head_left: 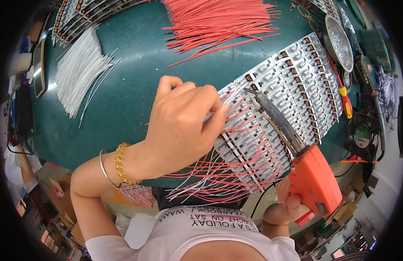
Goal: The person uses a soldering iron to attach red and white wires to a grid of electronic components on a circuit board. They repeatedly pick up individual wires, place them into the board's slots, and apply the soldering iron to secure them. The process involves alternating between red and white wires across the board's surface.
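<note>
My left hand (184,117) pinches thin white wires (209,116), their ends close to the edge of a board sheet. My right hand (289,198) is wrapped round the red handle of a soldering gun (319,180). The gun's dark tip meets the sheet of small grey circuit boards (293,78), just right of my left fingertips. Rows of dark and orange parts run across the sheet. Red wires (236,130) stick out from its left side, and red and white ones hang over the table's near edge. My left palm is hidden.
On the green table (127,82) lie a red wire pile (219,19) and a white wire bundle (79,71). A phone (39,69) lies at the left. At the right are a metal dish (339,42), a screwdriver (346,102) and a small fan (362,135). More board sheets (88,13) stand far left.
</note>
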Demonstrator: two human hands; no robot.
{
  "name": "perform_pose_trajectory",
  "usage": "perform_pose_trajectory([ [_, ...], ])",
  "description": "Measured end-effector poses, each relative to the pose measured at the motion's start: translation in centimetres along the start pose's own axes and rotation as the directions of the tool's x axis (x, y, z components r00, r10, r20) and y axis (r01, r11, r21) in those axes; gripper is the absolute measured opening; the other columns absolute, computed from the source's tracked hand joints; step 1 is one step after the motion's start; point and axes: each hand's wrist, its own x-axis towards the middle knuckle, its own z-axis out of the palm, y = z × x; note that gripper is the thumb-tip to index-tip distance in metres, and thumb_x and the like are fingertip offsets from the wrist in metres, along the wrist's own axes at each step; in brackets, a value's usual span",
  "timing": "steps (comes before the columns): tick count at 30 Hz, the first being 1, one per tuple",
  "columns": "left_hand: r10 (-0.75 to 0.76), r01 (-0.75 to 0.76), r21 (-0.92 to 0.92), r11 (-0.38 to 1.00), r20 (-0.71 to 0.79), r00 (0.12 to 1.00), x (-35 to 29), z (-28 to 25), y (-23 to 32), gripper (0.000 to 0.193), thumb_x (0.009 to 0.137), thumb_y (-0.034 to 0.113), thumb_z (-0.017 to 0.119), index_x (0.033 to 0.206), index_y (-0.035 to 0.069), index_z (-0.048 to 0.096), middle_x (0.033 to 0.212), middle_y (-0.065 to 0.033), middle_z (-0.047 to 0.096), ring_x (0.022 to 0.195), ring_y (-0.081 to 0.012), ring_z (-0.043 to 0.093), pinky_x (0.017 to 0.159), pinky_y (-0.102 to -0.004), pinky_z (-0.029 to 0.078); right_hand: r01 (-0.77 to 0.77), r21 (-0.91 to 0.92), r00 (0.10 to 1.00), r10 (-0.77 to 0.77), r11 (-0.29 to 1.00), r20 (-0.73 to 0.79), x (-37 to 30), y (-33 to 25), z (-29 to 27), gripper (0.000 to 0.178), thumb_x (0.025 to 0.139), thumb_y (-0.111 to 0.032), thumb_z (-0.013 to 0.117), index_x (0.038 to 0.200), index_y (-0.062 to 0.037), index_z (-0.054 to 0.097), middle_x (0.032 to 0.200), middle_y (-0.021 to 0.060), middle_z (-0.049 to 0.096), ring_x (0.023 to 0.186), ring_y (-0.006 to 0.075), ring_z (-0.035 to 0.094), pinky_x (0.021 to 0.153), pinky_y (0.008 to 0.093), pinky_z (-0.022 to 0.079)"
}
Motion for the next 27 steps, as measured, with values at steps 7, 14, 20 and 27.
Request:
perform_pose_trajectory([
  [7, -0.002, 0.002, -0.006, 1.0, -0.013, 1.0, 0.0, 0.1, -0.1, 0.019, 0.077, 0.001, 0.07, 0.068, 0.006, 0.055, 0.059, -0.0004, 0.052, 0.051, -0.0175, 0.043, 0.069, -0.0353, 0.035, 0.007, -0.333, 0.979, 0.061, 0.943, 0.195, -0.5, -0.4, -1.7, 0.063, 0.084, -0.047, 0.066, 0.122, 0.0011, 0.053, 0.095, 0.0072, 0.054, 0.085, 0.0201, 0.05, 0.076, 0.0333, 0.039],
  [14, 0.002, -0.002, -0.005, 1.0, -0.02, 1.0, 0.0, 0.2, -0.1, 0.019, 0.077, 0.001, 0.07, 0.069, 0.007, 0.055, 0.058, 0.0003, 0.052, 0.05, -0.0164, 0.044, 0.07, -0.0347, 0.036, 0.073, -0.079, 0.997, -0.073, 0.994, 0.012, -0.1, -0.3, 0.2, 0.078, 0.084, -0.051, 0.068, 0.124, 0.0121, 0.044, 0.05, -0.0021, 0.045, 0.037, 0.0077, 0.039, 0.039, 0.0223, 0.031],
  [20, -0.004, 0.004, -0.001, 1.0, -0.018, 1.0, -0.1, 0.2, 0.0, 0.02, 0.077, 0.002, 0.072, 0.068, 0.007, 0.055, 0.058, 0.0003, 0.053, 0.05, -0.0153, 0.044, 0.07, -0.0336, 0.036, 0.082, 0.016, 0.995, -0.082, 0.997, 0.06, 0.4, -1.3, 1.6, 0.081, 0.085, -0.052, 0.066, 0.124, 0.0147, 0.043, 0.05, -0.0017, 0.046, 0.037, 0.0079, 0.039, 0.039, 0.0224, 0.031],
  [27, 0.115, -0.099, 0.108, 0.989, -0.164, 0.98, 0.9, -1.6, -0.3, 0.008, 0.077, 0.0, 0.073, 0.076, 0.003, 0.066, 0.064, -0.0028, 0.06, 0.054, -0.0198, 0.05, 0.069, -0.0348, 0.042, 0.208, 0.004, 0.977, -0.208, 0.978, 0.056, 0.6, -1.3, 1.2, 0.079, 0.086, -0.052, 0.065, 0.124, 0.0146, 0.044, 0.049, -0.0019, 0.046, 0.037, 0.0082, 0.04, 0.039, 0.0224, 0.032],
])
